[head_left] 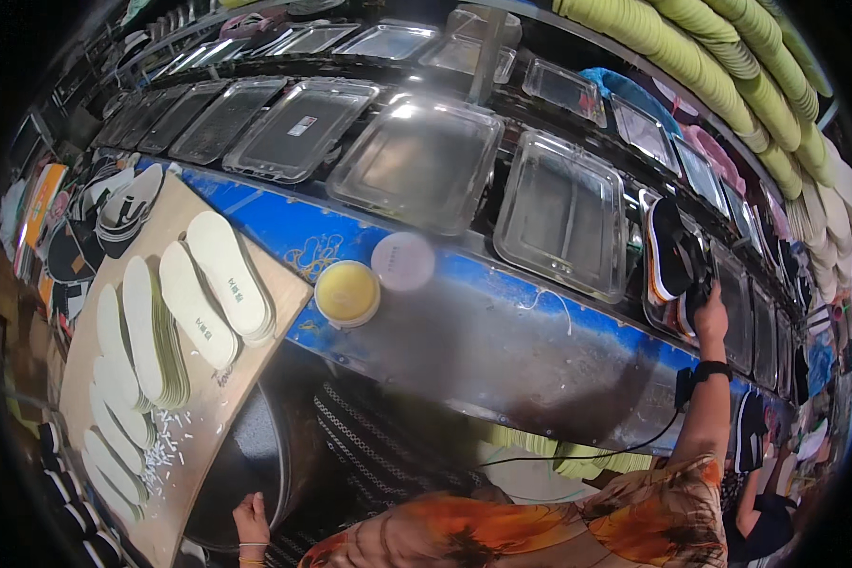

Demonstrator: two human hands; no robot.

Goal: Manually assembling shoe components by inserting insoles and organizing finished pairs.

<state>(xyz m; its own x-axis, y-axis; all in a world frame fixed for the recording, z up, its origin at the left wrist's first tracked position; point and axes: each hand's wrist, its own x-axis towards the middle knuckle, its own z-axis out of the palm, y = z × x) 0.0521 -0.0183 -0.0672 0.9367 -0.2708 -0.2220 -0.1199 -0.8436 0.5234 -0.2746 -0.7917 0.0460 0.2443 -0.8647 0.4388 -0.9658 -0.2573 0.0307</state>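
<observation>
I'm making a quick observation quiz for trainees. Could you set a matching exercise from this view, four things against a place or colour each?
Column one
1. Insoles
2. Round tub
3. Right hand
4. Left hand

Column two
A. At the black shoes
B. Near the picture's lower edge
C. Stacked on the wooden board
D. Yellow inside a pale rim

Right pairs: 1-C, 2-D, 3-A, 4-B.

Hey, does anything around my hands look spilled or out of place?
Yes. Small white scraps are strewn loosely across the wooden board, right of the lower insole stacks. They look messy because the insoles themselves lie grouped in piles.
</observation>
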